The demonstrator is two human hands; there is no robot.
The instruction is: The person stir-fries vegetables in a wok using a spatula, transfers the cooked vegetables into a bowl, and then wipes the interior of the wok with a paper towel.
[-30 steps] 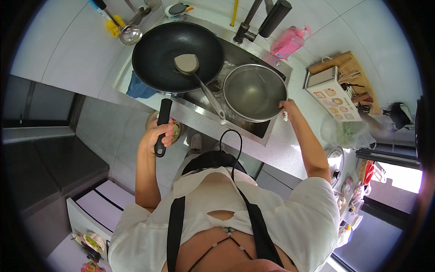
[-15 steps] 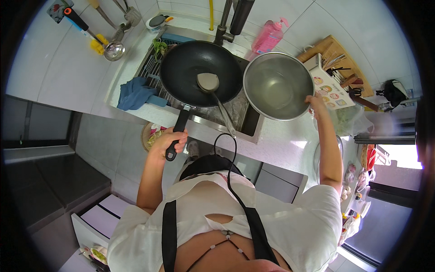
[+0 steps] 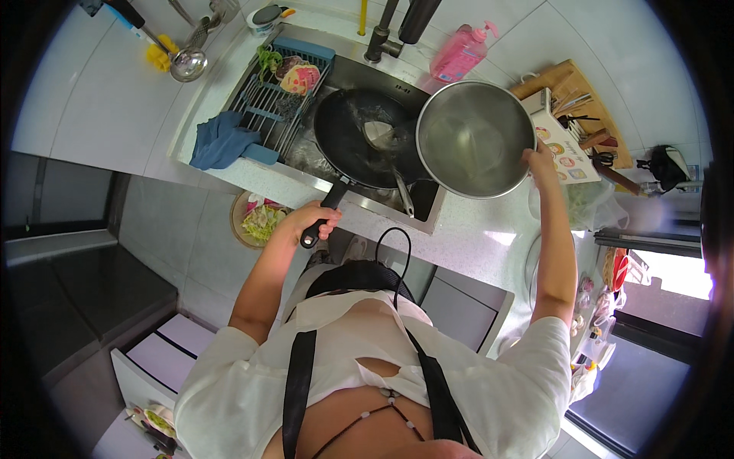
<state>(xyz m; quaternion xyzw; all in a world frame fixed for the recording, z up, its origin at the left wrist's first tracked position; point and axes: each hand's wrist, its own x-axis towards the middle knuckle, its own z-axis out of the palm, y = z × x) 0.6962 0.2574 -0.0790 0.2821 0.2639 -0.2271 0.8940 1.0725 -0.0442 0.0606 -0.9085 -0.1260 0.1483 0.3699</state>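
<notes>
My left hand (image 3: 312, 222) is closed round the handle of a black wok (image 3: 336, 126). The wok sits low inside the steel sink (image 3: 368, 73). A metal spatula (image 3: 380, 136) lies in it, its handle slanting out over the near rim. With my right hand (image 3: 540, 159) I grip the right rim of a steel mixing bowl (image 3: 474, 145), its inside facing up. That bowl is over the sink's right part and the counter, overlapping the wok's right edge from above. Whether there is liquid in the bowl I cannot tell.
A blue-grey drying rack (image 3: 267, 107) spans the sink's left, with greens and a pink packet on it. A blue cloth (image 3: 220, 141) hangs beside it. Behind stand a dark faucet (image 3: 380, 42) and a pink pump bottle (image 3: 460, 55). A basket of leaves (image 3: 260, 222) sits below left.
The wok and spatula have gone down into the sink and slightly right, uncovering the rack and packet. My left hand moved right with the handle. The bowl shifted slightly.
</notes>
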